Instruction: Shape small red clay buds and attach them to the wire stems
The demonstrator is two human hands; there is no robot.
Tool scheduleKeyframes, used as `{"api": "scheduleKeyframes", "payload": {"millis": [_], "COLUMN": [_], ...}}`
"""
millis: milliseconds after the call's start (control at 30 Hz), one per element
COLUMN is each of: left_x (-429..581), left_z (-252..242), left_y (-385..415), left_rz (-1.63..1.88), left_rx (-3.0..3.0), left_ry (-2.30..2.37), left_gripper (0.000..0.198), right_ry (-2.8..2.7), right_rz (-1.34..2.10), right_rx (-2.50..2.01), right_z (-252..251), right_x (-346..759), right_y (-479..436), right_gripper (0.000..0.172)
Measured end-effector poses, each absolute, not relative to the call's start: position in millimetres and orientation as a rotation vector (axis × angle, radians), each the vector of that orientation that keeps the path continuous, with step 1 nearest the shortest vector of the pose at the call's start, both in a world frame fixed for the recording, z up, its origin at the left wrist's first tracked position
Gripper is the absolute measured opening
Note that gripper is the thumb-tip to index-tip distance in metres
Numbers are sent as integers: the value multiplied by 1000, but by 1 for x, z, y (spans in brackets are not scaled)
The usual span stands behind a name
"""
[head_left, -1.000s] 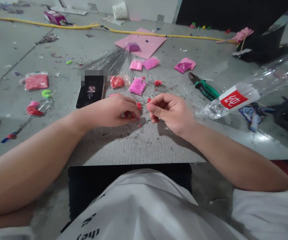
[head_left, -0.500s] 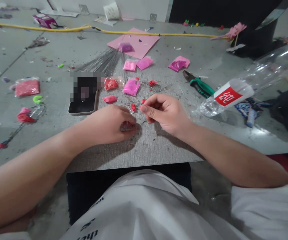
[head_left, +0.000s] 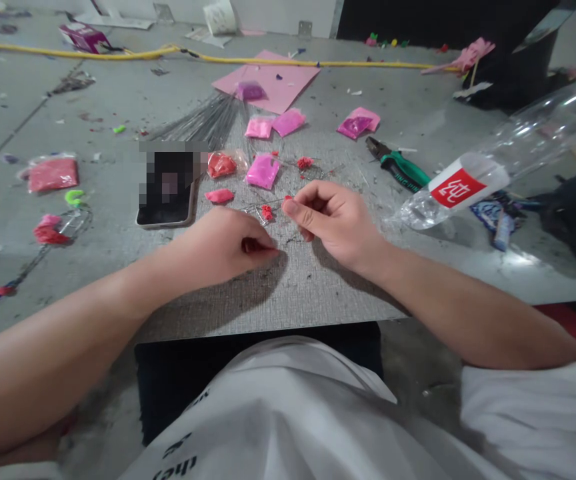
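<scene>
My right hand (head_left: 335, 217) is closed in a pinch, a small bit of red clay (head_left: 288, 198) showing at its thumb and fingertip. Left of it, my left hand (head_left: 231, 243) has thumb and forefinger pressed together just over the table; whatever is between them is too small to make out. A red clay blossom (head_left: 267, 212) on thin wire lies between the hands, and another red clay blossom (head_left: 305, 163) on looped wire lies beyond. Past the left hand sit a lump of red clay (head_left: 219, 195), an opened bag of red clay (head_left: 221, 165) and a magenta clay packet (head_left: 263, 171).
A phone (head_left: 168, 193) lies beyond my left forearm. Green-handled pliers (head_left: 401, 168) and a tilted clear bottle (head_left: 463, 183) are to the right. Thin wires (head_left: 203, 123) fan out behind, below a yellow cable (head_left: 268, 62). A wired clay piece (head_left: 51, 230) lies far left.
My left hand's thumb and forefinger have closed together and shifted slightly right. My right hand stays in its pinch almost in place. The view has tilted slightly.
</scene>
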State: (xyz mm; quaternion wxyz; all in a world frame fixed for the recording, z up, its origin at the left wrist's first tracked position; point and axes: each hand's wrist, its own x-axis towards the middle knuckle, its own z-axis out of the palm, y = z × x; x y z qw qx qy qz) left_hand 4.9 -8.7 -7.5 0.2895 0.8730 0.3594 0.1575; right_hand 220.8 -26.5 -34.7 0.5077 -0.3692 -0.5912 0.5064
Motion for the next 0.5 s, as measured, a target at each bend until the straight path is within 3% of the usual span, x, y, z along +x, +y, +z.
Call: {"api": "scheduleKeyframes", "payload": {"millis": [233,433,500], "left_x": [2,11,13], "left_z": [-5,-19,-21], "left_y": [-2,-11,-12], "left_rz": [1064,1049,1003], "left_rx": [1918,1396,1392], "left_ry": [567,388,382], "left_gripper": [6,7,6], "right_ry": [-1313,-1616,-1683], "right_rz": [1084,938,854], "right_rx": [-744,-456,-376], "right_z": [-29,-28,-29], "right_x": [222,217,215], "right_y": [-26,-47,-51], "right_gripper": [32,3,6]}}
